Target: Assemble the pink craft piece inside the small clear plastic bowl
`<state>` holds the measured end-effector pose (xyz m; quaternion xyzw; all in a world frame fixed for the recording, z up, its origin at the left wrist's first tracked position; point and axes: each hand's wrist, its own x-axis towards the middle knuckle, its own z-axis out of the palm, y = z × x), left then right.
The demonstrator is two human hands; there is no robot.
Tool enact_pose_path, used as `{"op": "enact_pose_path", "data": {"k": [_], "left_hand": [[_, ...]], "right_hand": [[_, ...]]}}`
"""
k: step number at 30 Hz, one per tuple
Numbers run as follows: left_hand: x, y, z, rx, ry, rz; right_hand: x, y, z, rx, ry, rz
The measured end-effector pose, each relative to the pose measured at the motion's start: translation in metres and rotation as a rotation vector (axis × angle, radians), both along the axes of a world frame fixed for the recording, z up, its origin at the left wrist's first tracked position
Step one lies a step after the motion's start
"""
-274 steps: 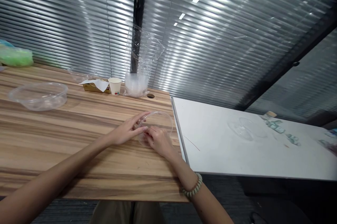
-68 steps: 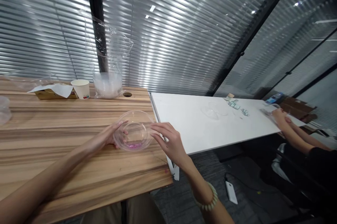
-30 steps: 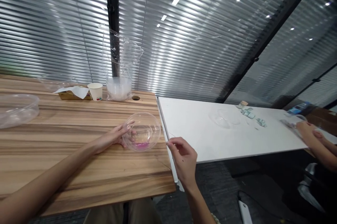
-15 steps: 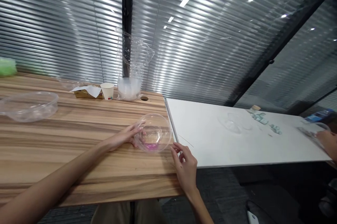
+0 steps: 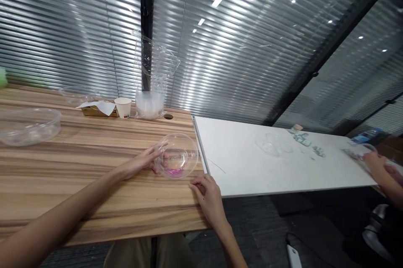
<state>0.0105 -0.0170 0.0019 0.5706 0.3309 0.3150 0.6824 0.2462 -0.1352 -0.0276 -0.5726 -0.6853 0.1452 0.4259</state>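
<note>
My left hand point(image 5: 147, 160) grips the left side of a clear plastic bowl point(image 5: 176, 144), with fingertips showing through its wall. The bowl is tilted over the wooden table, and a small pool of pink liquid point(image 5: 175, 172) lies at its lower side. My right hand point(image 5: 208, 196) is just below and to the right of the bowl, apart from it. Its thumb and fingers are drawn together at the table's right edge; whatever may be between them is too small to make out.
A paper cup point(image 5: 123, 107), a small box with a tissue point(image 5: 99, 109) and a bag-wrapped stack of containers point(image 5: 150, 104) stand at the back. A large clear basin point(image 5: 34, 127) is left. Plastic pieces lie on the white table point(image 5: 239, 175); another person's hand point(image 5: 376, 163) holds a clear container.
My right hand has moved slightly down and left, its fingers closer together. My left hand still holds the bowl. The view has turned a little right, showing more of the other person's arm.
</note>
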Motion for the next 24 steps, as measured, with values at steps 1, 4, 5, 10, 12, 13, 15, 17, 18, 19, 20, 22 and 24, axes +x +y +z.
{"op": "enact_pose_path", "data": {"k": [1, 4, 5, 10, 12, 13, 15, 17, 18, 19, 20, 22, 24], "left_hand": [[0.0, 0.0, 0.0, -0.006, -0.007, -0.003], [0.0, 0.0, 0.001, -0.021, -0.019, -0.01], [0.0, -0.001, 0.001, -0.018, -0.017, -0.004], [0.001, -0.002, 0.001, 0.014, 0.031, 0.041], [0.001, -0.002, 0.0, 0.017, 0.03, 0.034], [0.001, -0.002, 0.0, 0.016, 0.03, 0.03], [0.001, -0.002, 0.001, 0.022, 0.042, 0.022], [0.001, -0.003, 0.003, 0.056, 0.068, 0.015], [0.001, -0.003, 0.003, 0.084, 0.079, 0.011], [0.001, -0.004, 0.004, 0.118, 0.085, 0.004], [0.001, -0.004, 0.004, 0.15, 0.089, -0.005], [0.0, -0.003, 0.004, 0.205, 0.092, -0.023], [-0.001, -0.002, 0.002, 0.25, 0.087, -0.049]], "right_hand": [[0.0, 0.001, 0.0, -0.002, -0.004, 0.005], [0.0, 0.001, -0.001, -0.007, -0.034, 0.011], [0.0, 0.001, -0.002, -0.005, -0.049, 0.011], [-0.001, -0.002, -0.004, 0.03, -0.099, 0.0], [-0.001, -0.004, -0.004, 0.054, -0.093, -0.018], [-0.001, -0.005, -0.004, 0.07, -0.089, -0.026], [-0.002, -0.006, -0.004, 0.12, -0.079, -0.027], [-0.002, -0.008, -0.002, 0.2, -0.058, -0.02], [-0.002, -0.009, 0.0, 0.249, -0.044, -0.019], [-0.002, -0.01, 0.002, 0.297, -0.029, -0.021], [-0.002, -0.011, 0.005, 0.344, -0.012, -0.024], [-0.003, -0.012, 0.013, 0.422, 0.022, -0.029], [-0.006, -0.011, 0.023, 0.505, 0.05, -0.028]]}}
